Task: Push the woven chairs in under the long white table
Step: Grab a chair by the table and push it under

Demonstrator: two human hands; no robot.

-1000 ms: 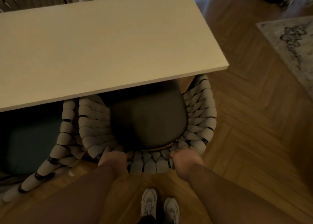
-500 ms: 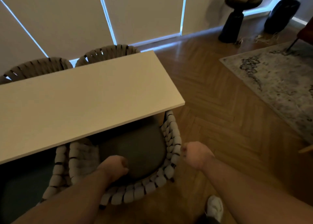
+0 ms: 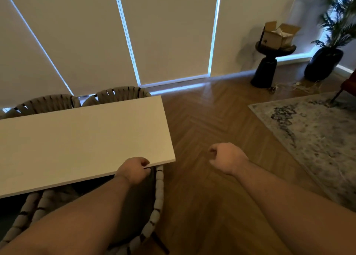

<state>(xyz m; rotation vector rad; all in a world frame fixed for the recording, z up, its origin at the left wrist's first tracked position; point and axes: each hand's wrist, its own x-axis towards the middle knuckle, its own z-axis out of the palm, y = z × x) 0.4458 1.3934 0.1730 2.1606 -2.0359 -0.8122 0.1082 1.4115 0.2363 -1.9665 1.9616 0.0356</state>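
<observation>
While L hand (image 3: pixel 134 170), R hand (image 3: pixel 225 158) curl empty — woven chair (image 3: pixel 159 193) part under table (image 3: pixel 77 139), rug (image 3: pixel 308 135) at R.

Lighting: dim, warm indoor. Source: cold blue daylight leaked through slits between drawn blinds (image 3: pixel 169 33), pooling on floor (image 3: pixel 192 85). Deep shadow lay under white table (image 3: pixel 77 139). Wide-angle bending at edges; slight softness throughout.
</observation>
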